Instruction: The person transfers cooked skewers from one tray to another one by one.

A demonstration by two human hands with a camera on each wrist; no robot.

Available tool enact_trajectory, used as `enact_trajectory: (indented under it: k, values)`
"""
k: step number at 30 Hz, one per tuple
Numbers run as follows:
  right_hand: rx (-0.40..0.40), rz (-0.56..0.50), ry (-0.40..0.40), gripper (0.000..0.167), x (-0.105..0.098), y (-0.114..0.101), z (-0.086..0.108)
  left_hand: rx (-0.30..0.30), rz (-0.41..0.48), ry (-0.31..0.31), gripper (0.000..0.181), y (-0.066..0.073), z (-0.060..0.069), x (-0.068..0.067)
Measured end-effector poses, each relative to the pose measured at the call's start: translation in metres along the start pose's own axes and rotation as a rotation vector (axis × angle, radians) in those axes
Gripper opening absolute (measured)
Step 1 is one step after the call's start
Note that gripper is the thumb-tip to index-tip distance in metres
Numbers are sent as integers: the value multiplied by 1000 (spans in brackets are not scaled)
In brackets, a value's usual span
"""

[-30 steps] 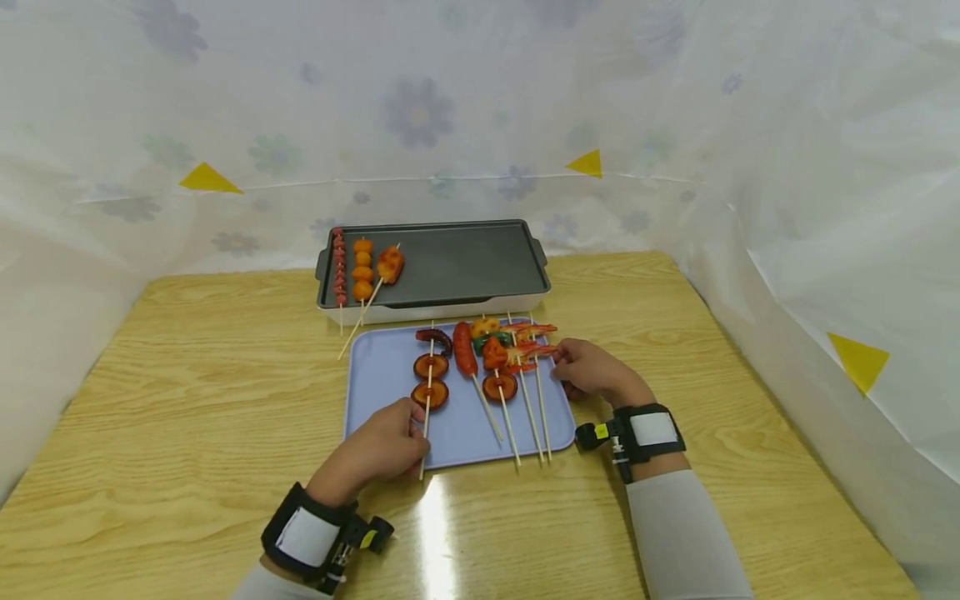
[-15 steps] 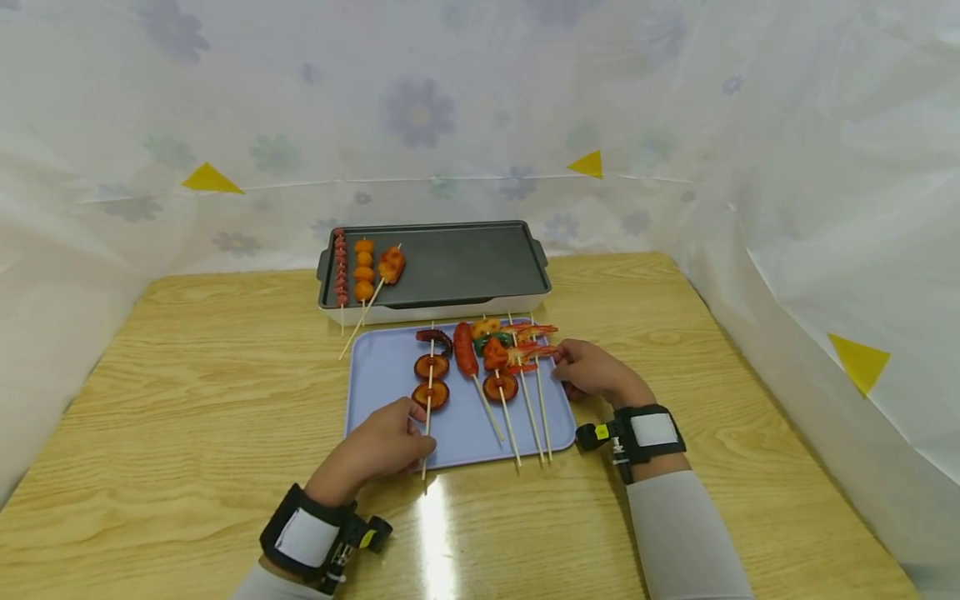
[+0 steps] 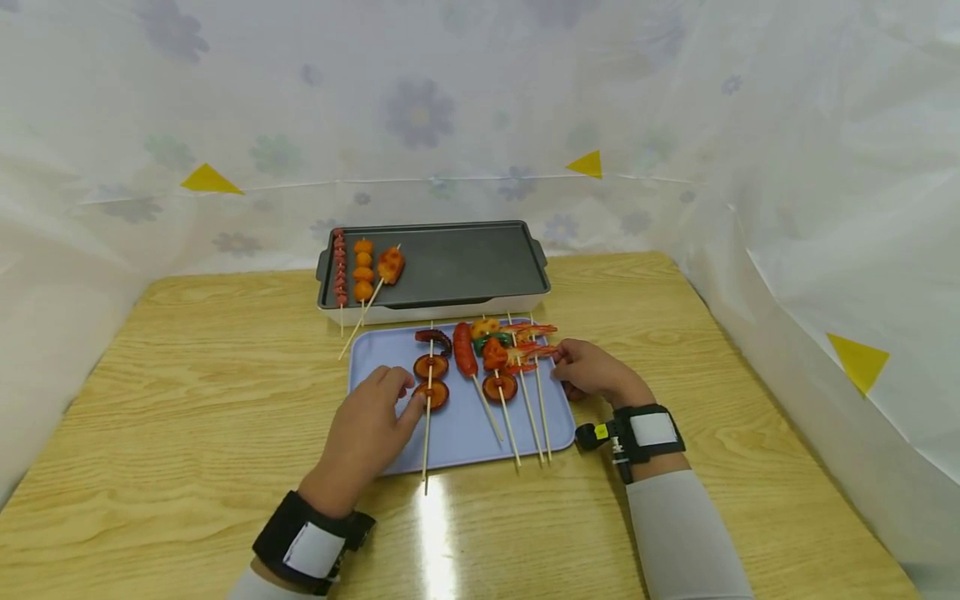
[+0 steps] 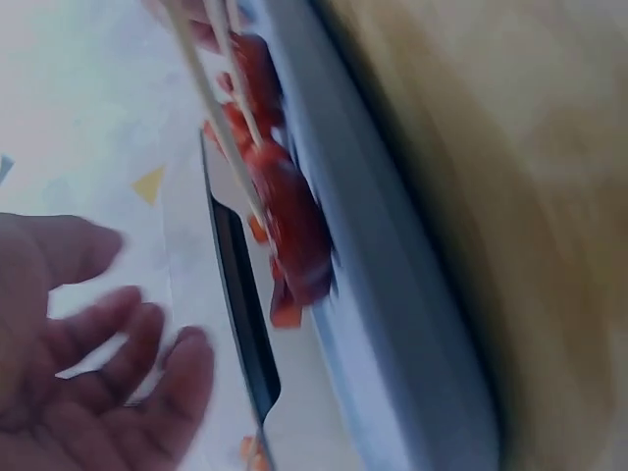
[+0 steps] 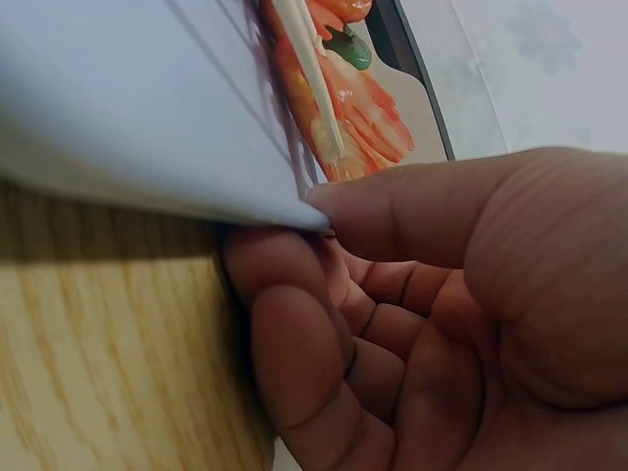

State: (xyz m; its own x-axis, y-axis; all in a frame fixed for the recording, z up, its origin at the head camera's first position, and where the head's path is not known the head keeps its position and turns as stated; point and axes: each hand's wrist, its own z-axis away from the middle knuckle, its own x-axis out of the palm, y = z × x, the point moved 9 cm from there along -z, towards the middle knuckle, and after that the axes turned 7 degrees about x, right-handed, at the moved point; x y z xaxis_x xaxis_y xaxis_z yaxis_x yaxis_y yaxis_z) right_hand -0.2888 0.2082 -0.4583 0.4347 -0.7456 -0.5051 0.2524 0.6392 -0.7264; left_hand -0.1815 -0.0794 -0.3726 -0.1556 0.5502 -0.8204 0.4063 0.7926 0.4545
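A lavender tray [image 3: 457,433] lies on the table bearing several skewers. My right hand [image 3: 596,371] pinches the tray's right edge; in the right wrist view the thumb [image 5: 412,211] is on top and fingers are curled underneath. My left hand [image 3: 367,433] hovers over the tray's left side, fingers parted and holding nothing, beside a mushroom skewer [image 3: 432,395]. At the top of that stick sits an octopus tentacle [image 3: 435,337]. Whether the left thumb touches the mushroom, I cannot tell. A sausage skewer [image 3: 465,350], a mixed vegetable skewer [image 3: 500,387] and shrimp skewers [image 3: 528,354] lie to the right.
Behind the tray stands a dark griddle [image 3: 465,262] with a white base. On its left side are a red meat skewer [image 3: 340,267], an orange ball skewer [image 3: 363,271] and a browned skewer [image 3: 390,265], whose stick overhangs the front. A flowered curtain [image 3: 420,112] borders the table.
My left hand has let go of the mushroom skewer's stick, spread its fingers and moved up toward the mushrooms. The right hand has stayed on the tray edge.
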Motion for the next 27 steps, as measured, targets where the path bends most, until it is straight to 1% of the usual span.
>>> enact_trajectory:
  k: [2, 3, 5, 7, 10, 13, 17, 19, 24, 26, 27]
  values:
    - [-3, 3, 0, 13, 0, 0, 0, 78, -75, 68, 22, 7, -1, -9]
    - [-2, 4, 0, 13, 0, 0, 0, 111, -108, 91, 24, 9, -1, -13]
    - [-2, 3, 0, 13, 0, 0, 0, 149, -155, 110, 34, 12, -1, -17]
    - [-3, 2, 0, 13, 0, 0, 0, 153, -184, 90, 49, 11, -2, -18]
    - [-6, 3, -1, 13, 0, -1, 1, 120, -214, 35, 70, 5, -3, -15]
    - [-10, 6, 0, 13, 1, -2, 1, 101, -252, 4, 80, -2, -4, -12]
    - [-8, 9, 1, 14, 1, -2, 1, 108, -293, 24, 83, -14, -8, -12]
    - [-2, 10, 1, 14, 1, -2, 1, 119, -300, 47, 82, -20, -13, -15]
    - [12, 0, 6, 13, 0, 0, 1, 157, -292, 157, 75, -31, -30, -37]
    - [12, -5, 7, 13, 0, 0, 1, 161, -291, 189, 72, -35, -36, -45]
    - [13, -4, 7, 13, 0, 0, 1, 163, -295, 195, 71, -37, -39, -48]
